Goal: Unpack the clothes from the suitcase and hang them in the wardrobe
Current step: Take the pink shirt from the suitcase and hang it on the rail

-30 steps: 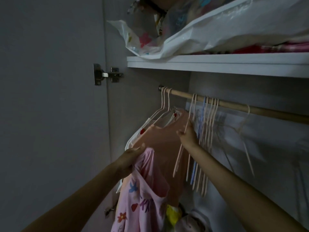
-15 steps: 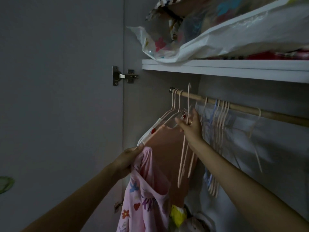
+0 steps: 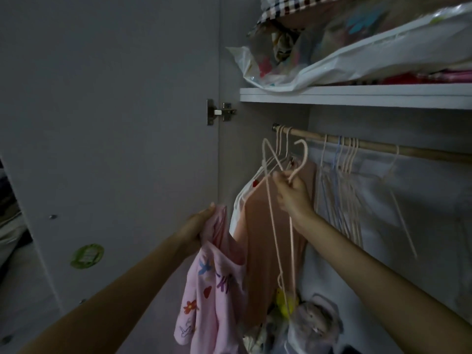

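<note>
My left hand [image 3: 196, 227] grips the top of a pink printed garment [image 3: 213, 290] that hangs down in front of the wardrobe. My right hand [image 3: 292, 194] holds two thin pink hangers [image 3: 272, 218] by their necks, below the wooden rail [image 3: 383, 146] and clear of it; their hooks point up and their frames dangle. Behind my right hand a peach garment [image 3: 265, 251] and a white one [image 3: 240, 200] hang from hangers at the rail's left end. The suitcase is out of view.
Several bare hangers [image 3: 344, 175] hang further right on the rail. A white shelf [image 3: 357, 95] above carries a plastic bag of folded textiles [image 3: 332, 57]. The open door [image 3: 115, 149] stands at left with its hinge [image 3: 219, 112]. Bundled items [image 3: 306, 320] lie on the wardrobe floor.
My right hand has lifted the pink hangers off the rail and brought them down and left. My left hand stays on the pink garment. The view has shifted left.
</note>
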